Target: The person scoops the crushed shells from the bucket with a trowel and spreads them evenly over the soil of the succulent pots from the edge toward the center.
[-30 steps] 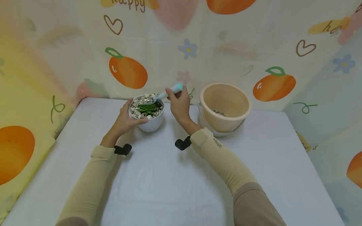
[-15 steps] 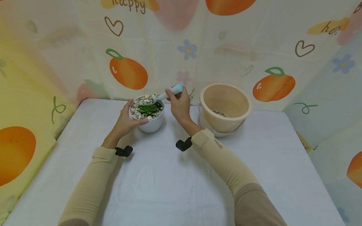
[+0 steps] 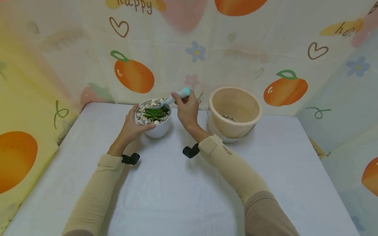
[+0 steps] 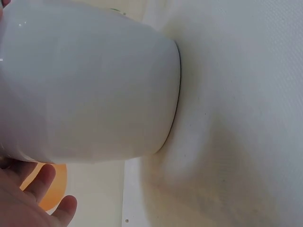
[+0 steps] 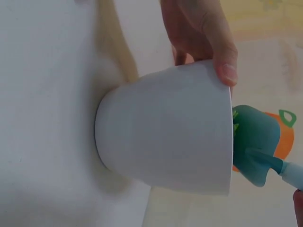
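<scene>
A white flowerpot point(image 3: 158, 131) stands on the table, filled with pale pebbles point(image 3: 142, 115) around a green succulent point(image 3: 155, 113). My left hand point(image 3: 131, 127) grips its rim from the left, thumb at the front. That pot point(image 4: 90, 85) fills much of the left wrist view, with fingers point(image 4: 39, 187) at the lower left. Between its thumb and fingers, my right hand point(image 3: 188, 110) holds a small light-blue hand trowel point(image 3: 178, 95) by the handle. Over the pot's mouth, the blue-green trowel blade point(image 5: 258, 137) lies close to the leaves; what it carries is hidden in the right wrist view.
To the right of the pot stands a cream bucket point(image 3: 234, 130) with a wire handle, a few pebbles point(image 3: 228, 118) at its bottom. A white cloth covers the table point(image 3: 179, 195). Behind hangs a printed curtain point(image 3: 169, 60), close to the table's far edge.
Almost nothing moves. Fewer pebbles seem heaped at the trowel's blade than before, and its handle has tilted or shifted very slightly. Both hands keep their places.
</scene>
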Demonstrator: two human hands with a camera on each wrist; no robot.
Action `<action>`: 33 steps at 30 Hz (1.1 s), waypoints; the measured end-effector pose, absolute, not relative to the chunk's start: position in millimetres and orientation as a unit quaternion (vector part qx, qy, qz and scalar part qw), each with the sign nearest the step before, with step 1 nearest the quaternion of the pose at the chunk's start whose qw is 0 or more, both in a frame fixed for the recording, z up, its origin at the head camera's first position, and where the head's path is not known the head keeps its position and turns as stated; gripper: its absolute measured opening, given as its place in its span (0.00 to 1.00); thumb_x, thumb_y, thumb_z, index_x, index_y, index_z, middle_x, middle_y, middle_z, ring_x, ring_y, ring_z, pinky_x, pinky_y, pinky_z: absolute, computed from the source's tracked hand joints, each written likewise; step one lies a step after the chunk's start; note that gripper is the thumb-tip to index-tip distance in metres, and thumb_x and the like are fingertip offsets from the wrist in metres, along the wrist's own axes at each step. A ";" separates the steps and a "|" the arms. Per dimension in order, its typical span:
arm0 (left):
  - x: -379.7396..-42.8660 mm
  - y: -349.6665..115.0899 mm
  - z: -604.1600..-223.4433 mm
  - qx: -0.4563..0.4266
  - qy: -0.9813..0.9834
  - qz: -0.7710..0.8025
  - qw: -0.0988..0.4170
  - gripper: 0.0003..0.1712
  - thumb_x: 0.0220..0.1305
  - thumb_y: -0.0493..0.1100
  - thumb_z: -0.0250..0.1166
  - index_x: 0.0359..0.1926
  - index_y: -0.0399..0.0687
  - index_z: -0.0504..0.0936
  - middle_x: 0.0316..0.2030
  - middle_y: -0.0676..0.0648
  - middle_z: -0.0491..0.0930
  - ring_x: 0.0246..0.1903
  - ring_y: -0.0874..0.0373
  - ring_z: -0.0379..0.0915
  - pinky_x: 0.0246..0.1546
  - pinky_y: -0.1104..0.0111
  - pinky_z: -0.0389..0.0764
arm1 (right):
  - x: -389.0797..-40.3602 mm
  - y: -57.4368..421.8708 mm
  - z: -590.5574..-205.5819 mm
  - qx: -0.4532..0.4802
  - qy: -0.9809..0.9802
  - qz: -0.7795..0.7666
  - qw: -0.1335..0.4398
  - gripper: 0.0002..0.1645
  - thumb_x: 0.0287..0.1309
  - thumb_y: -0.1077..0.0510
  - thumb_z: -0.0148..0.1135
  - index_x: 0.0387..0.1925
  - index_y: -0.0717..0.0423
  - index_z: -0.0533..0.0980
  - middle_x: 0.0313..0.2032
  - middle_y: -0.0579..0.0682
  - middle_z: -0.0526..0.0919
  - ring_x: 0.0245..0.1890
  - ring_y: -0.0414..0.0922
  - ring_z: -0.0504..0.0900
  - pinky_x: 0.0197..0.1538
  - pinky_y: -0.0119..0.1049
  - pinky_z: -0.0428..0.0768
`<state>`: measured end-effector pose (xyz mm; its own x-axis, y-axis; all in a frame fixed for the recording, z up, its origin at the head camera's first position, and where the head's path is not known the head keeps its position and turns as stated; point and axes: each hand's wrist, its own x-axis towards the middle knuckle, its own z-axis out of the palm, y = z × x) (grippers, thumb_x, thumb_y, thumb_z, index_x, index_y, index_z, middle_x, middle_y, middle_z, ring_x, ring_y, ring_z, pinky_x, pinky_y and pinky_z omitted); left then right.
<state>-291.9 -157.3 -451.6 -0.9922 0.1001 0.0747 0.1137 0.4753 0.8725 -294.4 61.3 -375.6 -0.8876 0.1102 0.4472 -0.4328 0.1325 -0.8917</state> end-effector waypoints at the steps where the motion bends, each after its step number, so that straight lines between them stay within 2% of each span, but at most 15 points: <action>1: -291.4 -156.4 -451.5 -0.062 -0.859 -0.508 0.010 0.64 0.50 0.53 0.76 0.77 0.44 0.42 0.74 0.38 0.48 0.73 0.41 0.44 0.72 0.40 0.49 | -293.6 60.3 -375.5 0.114 -0.726 0.643 0.214 0.17 0.64 0.54 0.63 0.43 0.64 0.71 0.36 0.61 0.83 0.39 0.56 0.85 0.42 0.31 0.82; 8: -287.2 -153.2 -449.7 -0.043 -0.863 -0.504 0.001 0.66 0.50 0.56 0.75 0.77 0.47 0.40 0.75 0.39 0.46 0.74 0.40 0.42 0.71 0.38 0.49 | -290.5 55.7 -375.5 0.119 -0.738 0.624 0.227 0.17 0.63 0.54 0.64 0.41 0.64 0.72 0.34 0.60 0.83 0.37 0.55 0.86 0.35 0.26 0.76; 16: -285.3 -153.0 -451.2 -0.037 -0.861 -0.507 0.011 0.67 0.50 0.56 0.75 0.77 0.46 0.39 0.75 0.38 0.45 0.74 0.40 0.43 0.71 0.39 0.50 | -289.8 54.2 -374.3 0.112 -0.749 0.625 0.190 0.18 0.64 0.55 0.63 0.44 0.66 0.72 0.36 0.65 0.84 0.37 0.57 0.84 0.38 0.25 0.76; 22: -286.4 -152.7 -452.2 -0.047 -0.859 -0.509 0.025 0.65 0.50 0.54 0.75 0.77 0.46 0.42 0.74 0.37 0.49 0.73 0.41 0.46 0.70 0.40 0.51 | -272.7 53.9 -353.5 0.119 -0.761 0.615 0.169 0.16 0.66 0.60 0.59 0.47 0.70 0.70 0.38 0.67 0.82 0.40 0.61 0.83 0.39 0.26 0.75; 27: -287.6 -152.1 -454.2 -0.053 -0.856 -0.513 0.034 0.63 0.50 0.54 0.75 0.76 0.45 0.44 0.73 0.38 0.52 0.72 0.42 0.49 0.70 0.41 0.53 | -264.9 54.9 -345.9 0.114 -0.764 0.610 0.178 0.14 0.66 0.61 0.59 0.47 0.69 0.71 0.37 0.64 0.82 0.40 0.59 0.83 0.41 0.30 0.80; 33: -285.3 -150.4 -456.1 -0.046 -0.857 -0.511 0.053 0.62 0.49 0.54 0.76 0.76 0.46 0.47 0.72 0.38 0.55 0.70 0.42 0.51 0.69 0.41 0.55 | -282.4 55.7 -365.8 0.128 -0.749 0.619 0.199 0.16 0.64 0.59 0.61 0.46 0.67 0.71 0.38 0.64 0.82 0.40 0.56 0.84 0.40 0.29 0.77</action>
<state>-285.3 -150.4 -456.1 -0.9901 0.0252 0.1382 0.1335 0.4736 0.8706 -282.4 55.7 -365.8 -0.8879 0.0544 0.4567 -0.4383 0.2012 -0.8760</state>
